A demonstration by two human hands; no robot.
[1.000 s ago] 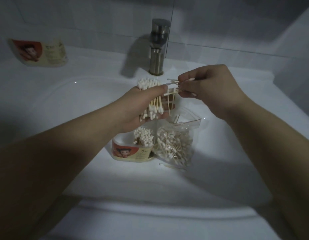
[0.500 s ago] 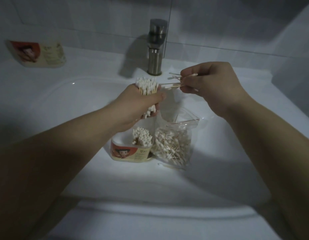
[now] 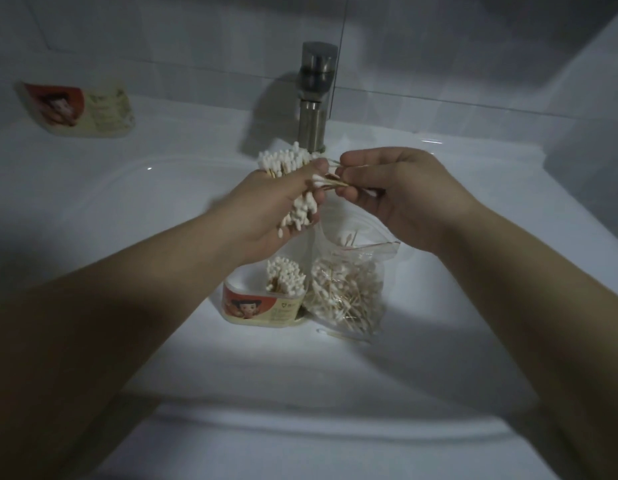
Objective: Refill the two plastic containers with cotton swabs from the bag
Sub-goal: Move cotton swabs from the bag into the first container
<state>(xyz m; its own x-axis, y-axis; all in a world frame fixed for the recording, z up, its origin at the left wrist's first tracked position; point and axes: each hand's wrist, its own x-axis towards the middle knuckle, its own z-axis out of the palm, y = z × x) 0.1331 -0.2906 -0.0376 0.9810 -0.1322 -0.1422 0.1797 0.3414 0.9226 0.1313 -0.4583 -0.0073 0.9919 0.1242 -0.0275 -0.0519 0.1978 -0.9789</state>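
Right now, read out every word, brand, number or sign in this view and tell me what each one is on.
No text can be read here.
Plastic container in the basin: its label has a cartoon picture on red with small print beside it, too blurred to read.
Container on the counter: same label design, too blurred to read.
Plastic bag and faucet: no print visible.
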